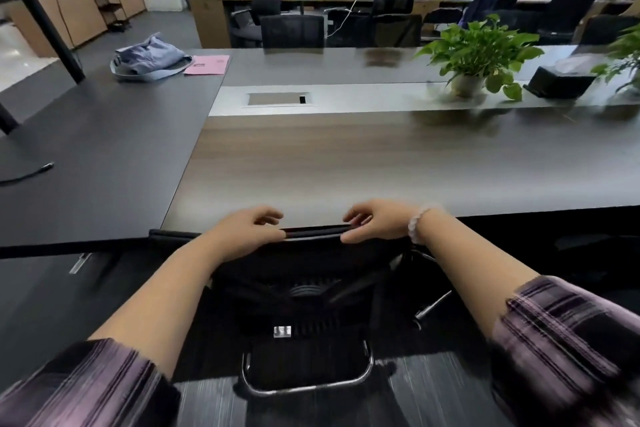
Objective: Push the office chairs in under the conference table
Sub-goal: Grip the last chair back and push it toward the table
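Gripping the top rail [317, 231], 2 hands, ready to push

My left fingers [268, 217] and right fingers [356, 218] curl over the stiff rail, thumbs on its near side. So my left hand [247, 230] and right hand [375, 224] hold the black mesh office chair [311, 288], whose back stands at the near edge of the conference table [346, 163]. I expect the mesh to give, so the rail is the better hold, and the chrome sled base [308, 383] should drag rather than roll. Toward the table's far right, a white pot [465, 85] holds a leafy plant [481, 45] and a black box [557, 83] holds tissues [571, 64].
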Demonstrator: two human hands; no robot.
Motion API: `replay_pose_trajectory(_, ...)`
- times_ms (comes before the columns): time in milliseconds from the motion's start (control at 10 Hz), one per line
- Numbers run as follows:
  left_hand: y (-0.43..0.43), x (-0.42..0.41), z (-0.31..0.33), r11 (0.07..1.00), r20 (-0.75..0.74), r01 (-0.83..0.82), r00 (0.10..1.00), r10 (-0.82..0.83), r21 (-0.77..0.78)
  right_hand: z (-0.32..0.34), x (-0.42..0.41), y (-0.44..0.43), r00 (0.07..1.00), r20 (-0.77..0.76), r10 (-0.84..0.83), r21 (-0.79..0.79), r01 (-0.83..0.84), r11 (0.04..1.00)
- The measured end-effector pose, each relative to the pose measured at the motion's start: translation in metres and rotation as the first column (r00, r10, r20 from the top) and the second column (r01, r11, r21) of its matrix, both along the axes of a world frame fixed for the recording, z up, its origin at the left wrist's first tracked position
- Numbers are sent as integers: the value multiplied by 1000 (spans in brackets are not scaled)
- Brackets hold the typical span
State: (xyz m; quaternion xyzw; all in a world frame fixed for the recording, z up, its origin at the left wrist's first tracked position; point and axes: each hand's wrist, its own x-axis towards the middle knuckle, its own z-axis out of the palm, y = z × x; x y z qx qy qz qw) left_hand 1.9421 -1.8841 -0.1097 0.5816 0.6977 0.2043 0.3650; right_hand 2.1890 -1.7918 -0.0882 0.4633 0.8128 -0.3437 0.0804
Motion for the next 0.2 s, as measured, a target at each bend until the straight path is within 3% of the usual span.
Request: replay_pose_trajectory(200, -7, -23, -7, 919, 188, -232, 966, 179, 320, 0, -17, -8, 956, -235, -174, 186, 220, 958)
